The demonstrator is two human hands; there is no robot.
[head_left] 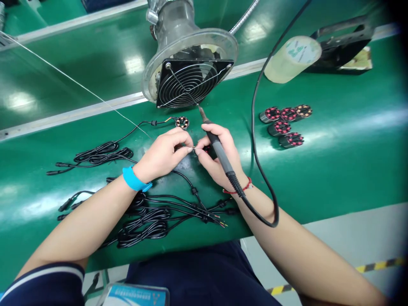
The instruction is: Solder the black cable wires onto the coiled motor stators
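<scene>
My right hand (225, 157) is closed around a soldering iron (217, 146), its tip pointing up and away from me. The thumb and a finger of that hand also pinch close to a thin wire (194, 148). My left hand (165, 153) meets it there, thumb and forefinger pressed together on the wire. Part of a red-wound motor stator shows under the right fingers; the rest is hidden. Just beyond my hands lies another stator (182, 123) with a black cable (143, 124) joined to it.
A round fume extractor (188, 85) with a fan grille hangs over the bench. Several stators (288, 114) stand at the right. Coiled black cables (143, 231) lie at the left and near edge. A tape roll (291, 59) sits at the back right. The iron's cord (255, 110) loops over my right forearm.
</scene>
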